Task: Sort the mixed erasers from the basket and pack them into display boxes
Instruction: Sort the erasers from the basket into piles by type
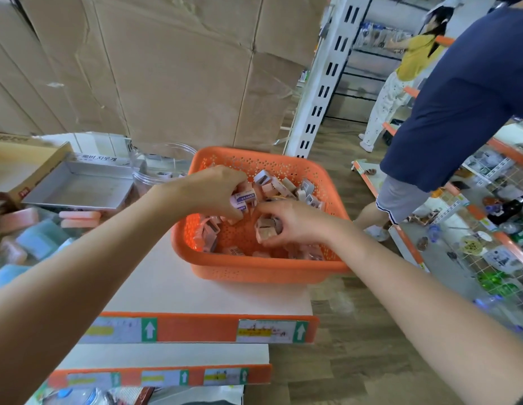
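Big brown cardboard (166, 68) stands behind everything. In front of it is a white shelf (172, 287), and the orange basket (260, 266) sits on the shelf, right in front of me. To the left of the basket is a grey display box (79, 188), and it looks empty inside. Both my hands are down in the basket. My left hand (213, 191) is curled around a few pink erasers (244, 198) with the word ERASER on them. My right hand (295, 223) is curled around a little bunch of tan erasers (267, 229). Lots of loose erasers (286, 185) lie mixed up at the back and along the bottom of the basket. I think I am at the picking and sorting step, with most of the job left to do. Next I should lift one kind out, carry it over to the display box, and line the erasers up neatly without dropping any.
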Demonstrator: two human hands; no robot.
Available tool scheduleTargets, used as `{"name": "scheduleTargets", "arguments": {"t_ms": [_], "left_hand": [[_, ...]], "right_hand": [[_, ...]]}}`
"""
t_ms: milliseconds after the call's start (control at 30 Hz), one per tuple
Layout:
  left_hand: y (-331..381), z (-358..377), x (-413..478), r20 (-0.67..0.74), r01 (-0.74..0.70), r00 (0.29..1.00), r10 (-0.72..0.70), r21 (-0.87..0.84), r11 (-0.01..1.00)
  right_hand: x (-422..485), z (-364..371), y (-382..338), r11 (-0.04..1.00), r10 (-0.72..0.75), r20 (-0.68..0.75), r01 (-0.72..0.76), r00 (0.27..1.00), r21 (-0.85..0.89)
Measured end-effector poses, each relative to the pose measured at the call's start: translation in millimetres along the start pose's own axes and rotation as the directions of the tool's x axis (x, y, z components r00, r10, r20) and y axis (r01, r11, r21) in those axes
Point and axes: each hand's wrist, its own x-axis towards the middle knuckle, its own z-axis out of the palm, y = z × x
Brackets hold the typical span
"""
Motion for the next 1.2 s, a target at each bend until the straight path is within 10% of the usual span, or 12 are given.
{"name": "scheduleTargets", "arguments": {"t_ms": [833,1200], "left_hand": [[-122,-78,-86,-0.182,0.139,0.974,-0.135,0.008,0.99],[-177,-85,-111,-0.056,0.137,0.989,-0.137,-0.006,0.991]], "right_hand": [[87,-25,-115,0.96,0.109,-0.461,0.028,0.881,0.28],[165,-6,-145,0.963,0.246,-0.302,-0.197,0.921,0.183]]}}
